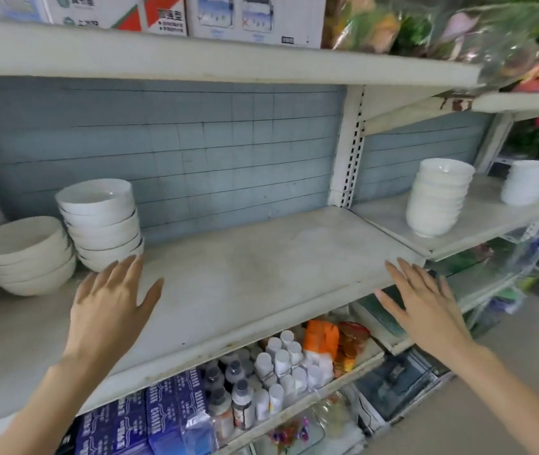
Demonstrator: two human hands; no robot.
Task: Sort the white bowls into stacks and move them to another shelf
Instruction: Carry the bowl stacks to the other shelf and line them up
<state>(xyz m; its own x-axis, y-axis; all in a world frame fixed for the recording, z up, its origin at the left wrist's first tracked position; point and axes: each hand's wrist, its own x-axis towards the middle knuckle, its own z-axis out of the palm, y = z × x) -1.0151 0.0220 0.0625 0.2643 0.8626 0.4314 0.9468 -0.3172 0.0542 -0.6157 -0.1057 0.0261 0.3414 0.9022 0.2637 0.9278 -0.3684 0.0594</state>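
Two stacks of white bowls stand at the left end of the white middle shelf [245,257]: a taller stack [100,221] toward the back and a lower, wider stack [25,254] to its left. On the neighbouring shelf [478,221] to the right stands a tall stack of smaller bowls [437,198], with another white stack [527,187] beyond it. My left hand [114,297] hovers open, fingers spread, just in front of the taller left stack. My right hand [422,300] is open over the shelf's front right corner. Both hold nothing.
Cardboard boxes [179,13] and wrapped artificial flowers [458,31] fill the top shelf. Below the middle shelf are white bottles [281,362], blue boxes [150,418] and orange packets [322,336]. A slotted upright post [348,146] divides the two shelf bays.
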